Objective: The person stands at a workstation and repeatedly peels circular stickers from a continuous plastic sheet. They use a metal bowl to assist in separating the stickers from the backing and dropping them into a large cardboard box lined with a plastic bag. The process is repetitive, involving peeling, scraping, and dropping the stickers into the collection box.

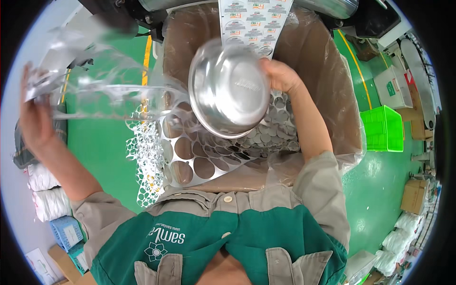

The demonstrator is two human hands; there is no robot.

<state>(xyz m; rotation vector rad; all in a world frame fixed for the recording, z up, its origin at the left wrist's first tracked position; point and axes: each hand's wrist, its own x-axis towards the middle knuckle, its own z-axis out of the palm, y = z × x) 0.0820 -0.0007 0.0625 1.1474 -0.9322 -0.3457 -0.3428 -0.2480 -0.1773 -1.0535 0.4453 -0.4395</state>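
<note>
Green floor (111,156) either side of a shiny, round, silvery metal bowl (230,92).

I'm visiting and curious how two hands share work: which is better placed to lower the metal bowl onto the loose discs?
Probably the right hand: it grips the metal bowl near the loose discs. The left hand is far out, holding a blurred punched strip.

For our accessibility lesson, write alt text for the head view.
A right hand holds a shiny metal bowl over a plastic-lined box containing grey discs. The left hand, out to the side, holds a motion-blurred, hole-filled strip. A printed sheet hangs beyond the bowl.
</note>
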